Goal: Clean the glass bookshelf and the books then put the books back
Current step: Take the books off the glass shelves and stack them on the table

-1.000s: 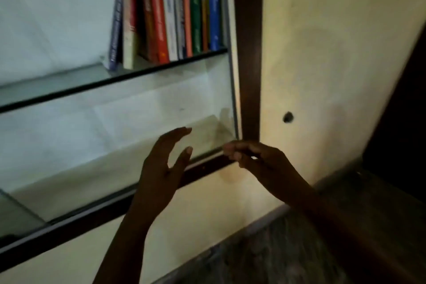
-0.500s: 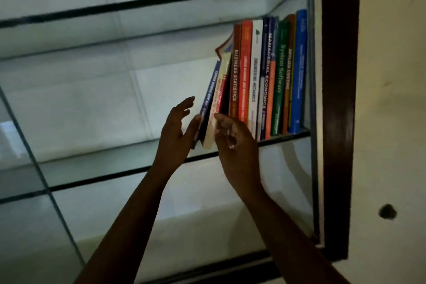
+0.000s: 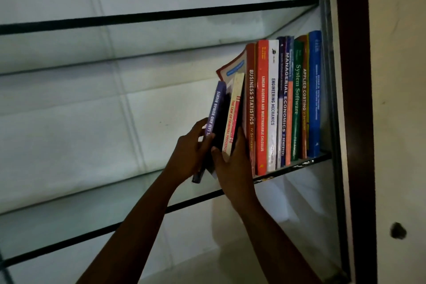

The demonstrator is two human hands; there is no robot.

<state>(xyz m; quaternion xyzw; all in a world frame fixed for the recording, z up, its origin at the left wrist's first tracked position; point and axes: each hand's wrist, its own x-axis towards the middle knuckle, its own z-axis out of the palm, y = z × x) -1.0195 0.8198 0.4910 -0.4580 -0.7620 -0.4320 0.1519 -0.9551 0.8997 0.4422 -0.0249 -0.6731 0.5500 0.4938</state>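
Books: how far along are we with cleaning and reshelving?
Done: a row of books stands upright at the right end of the shelf. In hand: the left hand grips the leaning purple book, the right hand the cream book beside it. Left: settling those two; no cloth shows, so whether anything is cleaned cannot be told.

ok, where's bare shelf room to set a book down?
The glass shelf is bare from the left hand out to the picture's left edge. The upper shelf shows nothing on it. Crowded at the right end: left and right hand grip the leaning books beside the upright row.
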